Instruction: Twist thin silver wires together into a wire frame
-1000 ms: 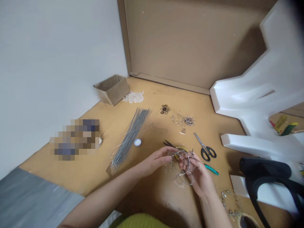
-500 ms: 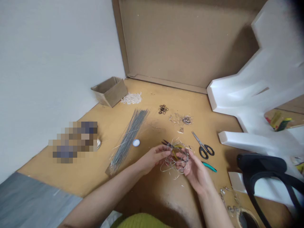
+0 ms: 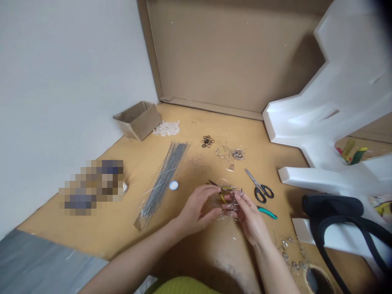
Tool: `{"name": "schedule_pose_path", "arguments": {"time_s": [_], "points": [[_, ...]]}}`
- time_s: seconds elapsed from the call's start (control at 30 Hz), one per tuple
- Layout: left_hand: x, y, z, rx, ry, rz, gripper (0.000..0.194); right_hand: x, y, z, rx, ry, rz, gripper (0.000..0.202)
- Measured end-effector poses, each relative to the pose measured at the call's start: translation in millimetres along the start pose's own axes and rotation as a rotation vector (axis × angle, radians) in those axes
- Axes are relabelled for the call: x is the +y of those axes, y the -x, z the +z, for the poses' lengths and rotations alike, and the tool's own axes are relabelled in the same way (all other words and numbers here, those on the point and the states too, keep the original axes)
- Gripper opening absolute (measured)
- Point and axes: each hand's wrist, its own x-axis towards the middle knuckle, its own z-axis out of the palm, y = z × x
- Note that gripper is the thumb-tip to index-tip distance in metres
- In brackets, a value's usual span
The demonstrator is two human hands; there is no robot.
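My right hand (image 3: 251, 220) pinches a loose tangle of thin silvery wire (image 3: 228, 206), its fingers closed around the right side. My left hand (image 3: 200, 209) is at the tangle's left edge, with thumb and fingers spread apart in a C shape. Whether its fingertips touch the wire I cannot tell. Yellow-handled pliers (image 3: 223, 198) lie just behind the wire, partly covered by it and by my fingers. To the right are black-handled scissors (image 3: 260, 192) and a teal-handled tool (image 3: 267, 212), partly hidden by my right hand.
A bundle of straight grey wires (image 3: 165, 175) lies left, beside a small white round lid (image 3: 173, 185). Farther back are a cardboard box (image 3: 139, 122), clear beads (image 3: 167, 128), black rings (image 3: 208, 141) and a wire pile (image 3: 237, 154). White foam (image 3: 294, 175) and a black strap-like object (image 3: 333, 206) stand right.
My left hand has opened, its thumb dropping away from the fingers. My right hand still grips the wire tangle, which looks more gathered. The view has shifted slightly.
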Motion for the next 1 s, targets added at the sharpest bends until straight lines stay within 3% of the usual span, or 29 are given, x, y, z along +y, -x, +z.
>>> {"name": "schedule_pose_path", "arguments": {"time_s": [0.1, 0.23, 0.43, 0.73, 1.0], "points": [[4, 0, 3.6, -0.163, -0.164, 0.08, 0.052, 0, 0, 1, 0.0, 0.036, -0.01, 0.032], [-4, 1, 10.8, -0.268, -0.198, 0.029, 0.04, -2, 0, 0, -0.012, 0.117, -0.025, 0.032], [-13, 1, 13.5, -0.182, -0.104, -0.036, 0.023, -3, -2, -8, -0.031, 0.223, -0.086, 0.033], [-13, 2, 14.3, -0.126, -0.09, -0.094, 0.02, -6, -3, -12, 0.133, 0.504, -0.236, 0.042], [-11, 2, 16.9, -0.14, -0.08, -0.048, 0.025, 9, -6, -7, 0.0, 0.467, -0.25, 0.049]]}}
